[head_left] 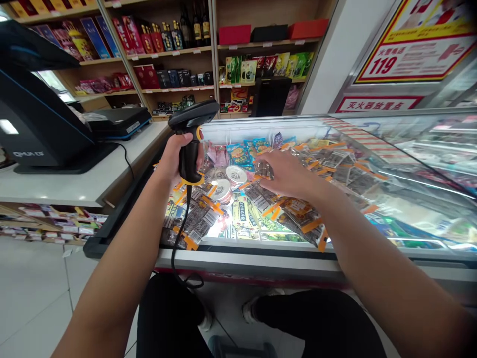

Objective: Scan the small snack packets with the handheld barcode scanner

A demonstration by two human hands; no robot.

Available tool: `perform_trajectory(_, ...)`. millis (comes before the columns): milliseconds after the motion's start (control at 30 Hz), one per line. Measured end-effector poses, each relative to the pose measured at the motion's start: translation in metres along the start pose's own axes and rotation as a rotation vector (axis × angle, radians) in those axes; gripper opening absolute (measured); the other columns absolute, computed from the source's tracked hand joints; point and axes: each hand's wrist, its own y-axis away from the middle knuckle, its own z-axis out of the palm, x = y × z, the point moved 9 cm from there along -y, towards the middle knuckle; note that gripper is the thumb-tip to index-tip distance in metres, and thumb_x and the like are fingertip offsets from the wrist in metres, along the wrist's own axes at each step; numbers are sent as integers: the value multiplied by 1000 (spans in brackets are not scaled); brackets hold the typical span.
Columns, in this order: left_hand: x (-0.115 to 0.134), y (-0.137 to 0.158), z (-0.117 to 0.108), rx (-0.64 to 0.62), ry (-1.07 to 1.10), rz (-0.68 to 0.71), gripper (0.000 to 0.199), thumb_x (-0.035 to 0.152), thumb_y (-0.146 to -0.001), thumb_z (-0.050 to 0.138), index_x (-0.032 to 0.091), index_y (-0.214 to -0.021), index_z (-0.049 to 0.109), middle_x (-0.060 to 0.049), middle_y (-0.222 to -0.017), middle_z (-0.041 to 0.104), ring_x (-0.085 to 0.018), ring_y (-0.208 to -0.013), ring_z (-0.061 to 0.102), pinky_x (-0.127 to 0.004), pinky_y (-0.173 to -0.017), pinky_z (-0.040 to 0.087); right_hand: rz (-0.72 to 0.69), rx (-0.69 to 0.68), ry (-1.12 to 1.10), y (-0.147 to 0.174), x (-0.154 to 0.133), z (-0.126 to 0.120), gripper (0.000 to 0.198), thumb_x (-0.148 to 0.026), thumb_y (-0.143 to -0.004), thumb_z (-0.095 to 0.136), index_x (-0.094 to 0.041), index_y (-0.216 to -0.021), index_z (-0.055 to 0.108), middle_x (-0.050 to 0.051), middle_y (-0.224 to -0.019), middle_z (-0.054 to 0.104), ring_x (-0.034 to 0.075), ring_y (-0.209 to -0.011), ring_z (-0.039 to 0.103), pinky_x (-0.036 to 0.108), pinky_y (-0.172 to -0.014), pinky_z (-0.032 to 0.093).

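My left hand (173, 156) is wrapped around the handle of a black and yellow barcode scanner (190, 159), its head raised and its cable hanging down in front. Over the middle of the glass-topped freezer (253, 254), my right hand (285, 171) has its fingers and thumb curled around a crinkled clear-and-dark packet (265, 170). Many flat dark packets with orange edges (298, 214) are spread around and under it. Two round white-lidded tubs (236, 175) sit between my hands. Blue snack bags (239, 154) lie behind them.
On the left counter (126, 144) stand a dark checkout terminal (40, 114) and a black flat device (119, 122). Shelves (179, 52) with boxes, bottles and bags line the back. A low grey object (240, 348) is on the floor between my legs.
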Motion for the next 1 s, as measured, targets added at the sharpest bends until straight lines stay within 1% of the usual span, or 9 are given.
perform_trajectory(67, -2, -1, -1, -9, 34, -3, 32, 52, -81, 52, 21, -86, 53, 2, -50, 51, -13, -41, 45, -27, -42, 37, -73, 5, 10, -4, -27, 2, 45, -45, -90, 65, -20, -128, 63, 16, -131, 62, 39, -124, 54, 52, -102, 42)
perform_trajectory(100, -3, -1, 0, -13, 51, -5, 31, 51, -81, 52, 20, -86, 53, 2, -50, 52, -13, -41, 46, -26, -42, 37, -103, -65, -34, -5, -42, 8, 42, -47, -92, 62, -21, -125, 65, 15, -129, 64, 36, -120, 57, 49, -99, 44)
perform_trajectory(233, -5, -1, 3, 0, 78, -9, 31, 50, -79, 58, 21, -87, 53, 2, -51, 55, -13, -42, 48, -25, -41, 37, -96, -499, -192, 0, -97, 55, 54, -70, -89, 58, -24, -116, 68, 11, -116, 72, 30, -98, 67, 37, -77, 50)
perform_trajectory(300, -6, 0, 5, -4, 68, -20, 30, 50, -78, 59, 20, -81, 52, 1, -50, 56, -12, -41, 48, -24, -40, 36, -61, -483, -155, -2, -111, 68, 60, -71, -82, 66, -26, -121, 65, 11, -117, 72, 32, -100, 67, 37, -73, 49)
perform_trajectory(367, -6, 0, 6, -8, 60, -24, 30, 50, -78, 59, 20, -76, 52, 0, -50, 56, -12, -40, 48, -24, -40, 37, -25, -403, -127, -5, -117, 75, 64, -60, -77, 76, -26, -129, 61, 12, -118, 71, 34, -103, 67, 37, -71, 48)
perform_trajectory(533, -5, 0, 4, 5, 12, -10, 34, 54, -80, 56, 20, -78, 53, 1, -50, 55, -12, -41, 49, -25, -40, 38, 133, -365, -382, -8, -102, 81, 65, -41, -77, 83, -18, -133, 59, 10, -99, 72, 25, -84, 68, 33, -67, 49)
perform_trajectory(700, -4, 1, 6, 0, -52, 12, 29, 49, -80, 54, 20, -83, 53, 1, -51, 56, -12, -41, 49, -25, -42, 39, 167, -349, -662, -13, -73, 50, 31, -39, -83, 77, -19, -104, 70, 9, -94, 69, 20, -76, 67, 31, -65, 52)
perform_trajectory(867, -9, 0, 16, -106, -131, 29, 21, 38, -75, 57, 21, -87, 53, 3, -52, 59, -13, -41, 51, -26, -44, 39, 327, -53, -626, -19, -21, 7, 19, -36, -84, 75, -21, -96, 74, 6, -79, 65, 20, -69, 63, 29, -57, 45)
perform_trajectory(1000, -20, 5, 26, -207, -204, -72, 19, 35, -77, 58, 20, -87, 51, 2, -55, 61, -14, -44, 55, -26, -47, 42, 414, 122, -707, -22, 11, -3, 16, -33, -84, 75, -20, -92, 75, 1, -62, 53, 18, -57, 57, 29, -54, 42)
